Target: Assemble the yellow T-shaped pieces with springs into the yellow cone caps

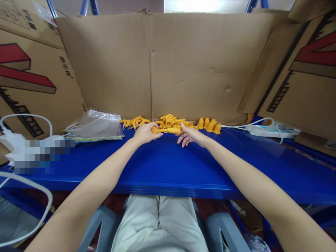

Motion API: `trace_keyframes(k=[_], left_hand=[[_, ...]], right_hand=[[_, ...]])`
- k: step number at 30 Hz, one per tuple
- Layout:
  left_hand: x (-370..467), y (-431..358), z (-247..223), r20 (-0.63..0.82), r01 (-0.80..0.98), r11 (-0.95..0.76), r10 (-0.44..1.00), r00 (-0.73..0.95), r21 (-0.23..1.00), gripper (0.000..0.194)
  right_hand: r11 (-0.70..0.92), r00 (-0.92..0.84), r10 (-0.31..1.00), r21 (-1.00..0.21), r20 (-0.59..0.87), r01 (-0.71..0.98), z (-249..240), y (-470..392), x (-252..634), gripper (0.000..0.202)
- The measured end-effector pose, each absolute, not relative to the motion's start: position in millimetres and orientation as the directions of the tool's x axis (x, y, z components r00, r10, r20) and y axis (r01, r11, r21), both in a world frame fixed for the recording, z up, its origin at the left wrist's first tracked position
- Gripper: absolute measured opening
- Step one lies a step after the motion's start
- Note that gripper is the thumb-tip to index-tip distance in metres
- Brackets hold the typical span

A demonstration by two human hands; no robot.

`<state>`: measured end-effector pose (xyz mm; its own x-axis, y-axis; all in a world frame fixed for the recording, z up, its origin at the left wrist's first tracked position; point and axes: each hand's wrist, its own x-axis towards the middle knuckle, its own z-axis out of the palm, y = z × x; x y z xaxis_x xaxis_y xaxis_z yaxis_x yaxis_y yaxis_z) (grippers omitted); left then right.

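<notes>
My left hand (145, 133) is closed in a pinch around a yellow plastic piece with a round end (155, 130), held just above the table. Close by on its right is a yellow cup-ended piece (173, 130), lying sideways; whether it joins the held piece I cannot tell. My right hand (191, 135) is beside that piece, its fingers apart and its thumb raised near another yellow cup (187, 124). Behind both hands lies a heap of yellow plastic parts (168, 117). Several yellow branched pieces (135, 121) with small metal bits sit to the left.
Several yellow caps (209, 124) stand upright at the right of the heap. Clear plastic bags (96, 124) lie on the left of the blue table (168, 164). A cardboard sheet (183, 66) walls the back. A white power strip (273, 131) and cables are at the right.
</notes>
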<state>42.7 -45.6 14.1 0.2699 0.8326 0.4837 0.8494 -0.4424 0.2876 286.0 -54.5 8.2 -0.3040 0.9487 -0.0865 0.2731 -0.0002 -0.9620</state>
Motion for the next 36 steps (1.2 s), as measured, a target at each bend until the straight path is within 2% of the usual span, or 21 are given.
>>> trace_keyframes(k=[4, 8, 13, 24, 36], left_hand=[[41.4, -45.1, 14.4, 0.472, 0.842, -0.439, 0.842, 0.262, 0.314, 0.038], [41.5, -45.9, 15.5, 0.461, 0.843, -0.440, 0.845, 0.272, 0.308, 0.038], [41.2, -44.6, 14.4, 0.474, 0.847, -0.446, 0.835, 0.278, 0.288, 0.039], [38.4, -41.8, 10.3, 0.523, 0.846, -0.485, 0.792, 0.316, 0.223, 0.036], [44.2, -49.0, 12.4, 0.531, 0.869, -0.446, 0.800, 0.280, 0.213, 0.042]], right_hand=[[0.099, -0.341, 0.940, -0.969, 0.016, 0.228, 5.7, -54.1, 288.3, 0.026], [0.189, -0.353, 0.930, -0.957, 0.103, 0.220, 0.5, -49.6, 289.8, 0.039], [0.177, -0.348, 0.932, -0.961, 0.096, 0.210, -0.2, -47.6, 290.7, 0.027], [0.149, -0.320, 0.944, -0.971, 0.084, 0.184, 5.2, -54.2, 286.2, 0.021], [0.161, -0.255, 0.961, -0.970, 0.111, 0.184, 7.8, -57.8, 281.4, 0.045]])
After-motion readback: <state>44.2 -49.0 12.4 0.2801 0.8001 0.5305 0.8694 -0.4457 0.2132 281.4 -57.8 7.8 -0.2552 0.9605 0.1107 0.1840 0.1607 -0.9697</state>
